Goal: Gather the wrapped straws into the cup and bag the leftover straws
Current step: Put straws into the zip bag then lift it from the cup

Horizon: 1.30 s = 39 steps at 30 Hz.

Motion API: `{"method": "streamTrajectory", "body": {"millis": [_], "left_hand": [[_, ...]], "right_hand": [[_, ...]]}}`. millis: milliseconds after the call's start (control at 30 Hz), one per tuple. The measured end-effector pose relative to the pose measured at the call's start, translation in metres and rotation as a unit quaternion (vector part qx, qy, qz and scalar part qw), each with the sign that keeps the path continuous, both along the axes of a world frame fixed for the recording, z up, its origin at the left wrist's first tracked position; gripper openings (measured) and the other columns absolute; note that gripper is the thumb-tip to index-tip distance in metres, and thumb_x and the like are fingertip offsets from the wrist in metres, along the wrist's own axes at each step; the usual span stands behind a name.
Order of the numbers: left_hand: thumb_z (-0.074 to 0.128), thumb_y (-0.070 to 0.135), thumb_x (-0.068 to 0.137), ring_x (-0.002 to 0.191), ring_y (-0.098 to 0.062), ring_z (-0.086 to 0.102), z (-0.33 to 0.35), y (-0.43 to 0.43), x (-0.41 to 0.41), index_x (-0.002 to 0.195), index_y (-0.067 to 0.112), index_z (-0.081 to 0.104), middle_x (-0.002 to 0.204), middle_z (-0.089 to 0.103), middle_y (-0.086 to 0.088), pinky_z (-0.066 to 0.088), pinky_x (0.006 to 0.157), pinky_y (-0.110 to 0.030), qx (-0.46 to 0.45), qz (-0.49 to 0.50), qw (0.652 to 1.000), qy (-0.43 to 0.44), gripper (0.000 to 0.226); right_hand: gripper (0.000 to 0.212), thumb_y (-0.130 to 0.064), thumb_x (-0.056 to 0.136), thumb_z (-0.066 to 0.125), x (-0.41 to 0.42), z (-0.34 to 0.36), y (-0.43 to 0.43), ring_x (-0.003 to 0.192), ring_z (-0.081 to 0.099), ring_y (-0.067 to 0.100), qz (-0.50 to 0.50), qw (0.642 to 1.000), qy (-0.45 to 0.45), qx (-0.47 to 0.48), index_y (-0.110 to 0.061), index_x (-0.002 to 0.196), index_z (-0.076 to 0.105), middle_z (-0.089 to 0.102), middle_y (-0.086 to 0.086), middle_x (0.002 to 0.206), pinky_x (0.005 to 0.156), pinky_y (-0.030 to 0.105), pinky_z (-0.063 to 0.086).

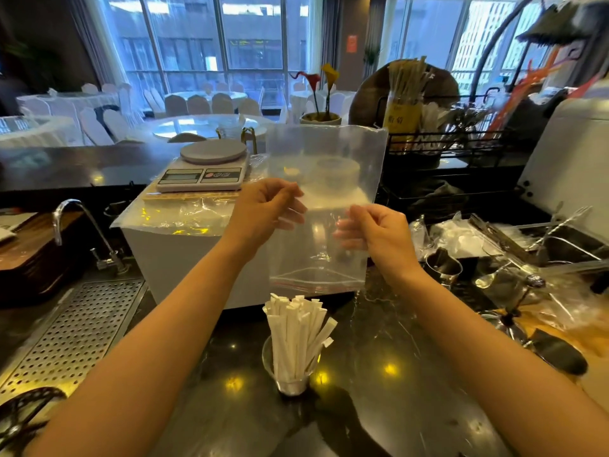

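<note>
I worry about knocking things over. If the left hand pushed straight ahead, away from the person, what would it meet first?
Probably the kitchen scale on the white box, beyond the left hand; depth is unclear.

Little legible text. Yellow label (402,118) on the straw holder, far right on the wire rack: dark Chinese characters, too blurred to read. Orange sign (352,44) on the far window pillar: unreadable. Kitchen scale (206,169) display on the left: blank, red button markings illegible.
</note>
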<state>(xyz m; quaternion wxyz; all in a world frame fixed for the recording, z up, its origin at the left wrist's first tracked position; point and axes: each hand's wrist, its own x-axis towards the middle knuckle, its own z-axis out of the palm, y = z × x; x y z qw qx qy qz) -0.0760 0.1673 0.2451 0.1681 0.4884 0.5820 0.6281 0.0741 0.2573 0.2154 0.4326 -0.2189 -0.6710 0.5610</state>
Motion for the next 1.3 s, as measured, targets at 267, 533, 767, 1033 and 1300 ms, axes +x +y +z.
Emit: {"method": "streamTrajectory", "body": {"millis": [267,533,767,1033,1300], "left_hand": [[0.054,0.024,0.087,0.047,-0.015,0.046,-0.019,0.035,0.047,0.055,0.02,0.039,0.051,0.045,0.0,0.037,0.048,-0.02,0.004,0.146,0.987,0.067,0.035],[0.052,0.019,0.088,0.059,-0.014,0.043,-0.072,0.065,0.107,0.084,0.014,0.036,0.069,0.047,0.0,0.028,0.048,-0.019,-0.045,0.117,0.986,0.112,0.017],[0.039,0.021,0.093,0.055,-0.023,0.047,-0.139,0.076,0.134,0.102,0.007,0.036,0.073,0.055,-0.016,0.031,0.045,-0.03,-0.198,0.116,0.957,0.175,0.017],[0.042,0.006,0.09,0.086,-0.037,0.059,-0.211,0.065,0.135,0.14,0.013,0.002,0.101,0.061,-0.025,0.049,0.074,-0.047,-0.356,0.094,0.919,0.142,0.064],[0.042,0.027,0.09,0.133,-0.035,0.022,-0.245,0.062,0.134,0.136,0.019,0.027,0.149,0.018,-0.018,0.028,0.106,-0.047,-0.429,0.055,0.866,0.251,0.049]], "right_hand": [[0.026,-0.02,0.093,0.043,0.044,-0.013,0.025,0.044,0.061,0.004,-0.1,0.992,-0.052,0.047,-0.001,0.088,0.06,0.059,0.006,0.061,0.044,0.017,0.052],[0.034,-0.02,0.093,0.044,0.099,-0.068,0.065,0.036,0.047,0.009,-0.211,0.956,-0.162,0.124,0.006,0.073,0.053,0.045,0.005,0.047,0.039,0.012,0.034],[0.032,-0.021,0.094,0.042,0.125,-0.136,0.088,0.07,0.051,0.029,-0.159,0.913,-0.355,0.124,0.001,0.074,0.054,0.055,0.017,0.071,0.057,0.032,0.021],[0.029,-0.025,0.095,0.035,0.124,-0.196,0.087,0.088,0.056,0.038,-0.095,0.844,-0.511,0.135,-0.002,0.09,0.052,0.063,0.025,0.093,0.069,0.041,0.041],[0.029,-0.023,0.094,0.038,0.117,-0.214,0.081,0.102,0.053,0.038,-0.125,0.842,-0.511,0.118,-0.003,0.113,0.049,0.057,0.023,0.113,0.082,0.042,0.043]]}}
